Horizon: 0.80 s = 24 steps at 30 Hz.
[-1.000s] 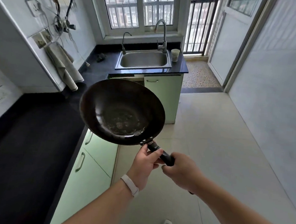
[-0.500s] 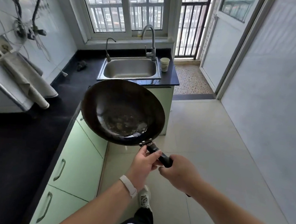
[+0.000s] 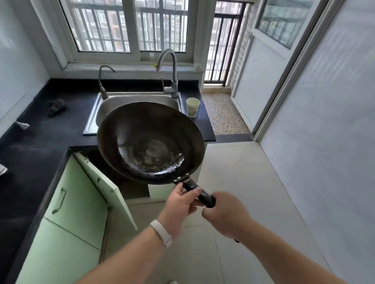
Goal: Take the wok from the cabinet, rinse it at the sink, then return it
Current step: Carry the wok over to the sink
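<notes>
Two hands hold the wok point(image 3: 150, 145) by its handle: left hand point(image 3: 180, 204) nearer the bowl, right hand point(image 3: 226, 213) behind. The sink point(image 3: 110, 104) lies straight ahead.

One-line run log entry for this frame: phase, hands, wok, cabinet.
phase: carrying wok | left hand and right hand: both on handle | wok: held in front of sink | cabinet door: open

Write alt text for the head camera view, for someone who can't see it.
Both hands, left hand and right hand, grip the black handle of a dark wok held in the air before a steel sink. A green cabinet door stands open below the black countertop, and a paper cup sits right of the sink.
</notes>
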### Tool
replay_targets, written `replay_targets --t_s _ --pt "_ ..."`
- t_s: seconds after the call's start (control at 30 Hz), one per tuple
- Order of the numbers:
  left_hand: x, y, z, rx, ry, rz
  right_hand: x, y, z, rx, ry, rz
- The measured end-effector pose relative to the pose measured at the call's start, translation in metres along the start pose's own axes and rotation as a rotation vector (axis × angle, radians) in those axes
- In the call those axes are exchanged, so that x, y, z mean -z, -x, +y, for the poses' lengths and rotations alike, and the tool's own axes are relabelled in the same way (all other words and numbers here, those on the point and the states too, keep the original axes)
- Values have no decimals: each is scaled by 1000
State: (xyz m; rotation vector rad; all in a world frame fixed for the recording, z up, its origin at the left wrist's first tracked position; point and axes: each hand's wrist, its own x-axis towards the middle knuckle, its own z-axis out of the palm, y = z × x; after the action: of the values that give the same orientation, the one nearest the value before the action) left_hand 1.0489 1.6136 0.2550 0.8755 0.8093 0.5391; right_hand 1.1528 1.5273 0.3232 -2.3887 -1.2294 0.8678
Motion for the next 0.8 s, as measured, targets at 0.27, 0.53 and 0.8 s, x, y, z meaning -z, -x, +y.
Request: replay_targets --t_s 0.27,0.53,0.8 --pt "3 -78 39 -31 -28 -12 21 -81 -12 28 -18 55" --pt "-3 -163 60 -19 -73 111 48 -186 -4 104 -47 -39" --pt "-29 -255 86 33 -65 279 95 -303 6 198 28 -184"
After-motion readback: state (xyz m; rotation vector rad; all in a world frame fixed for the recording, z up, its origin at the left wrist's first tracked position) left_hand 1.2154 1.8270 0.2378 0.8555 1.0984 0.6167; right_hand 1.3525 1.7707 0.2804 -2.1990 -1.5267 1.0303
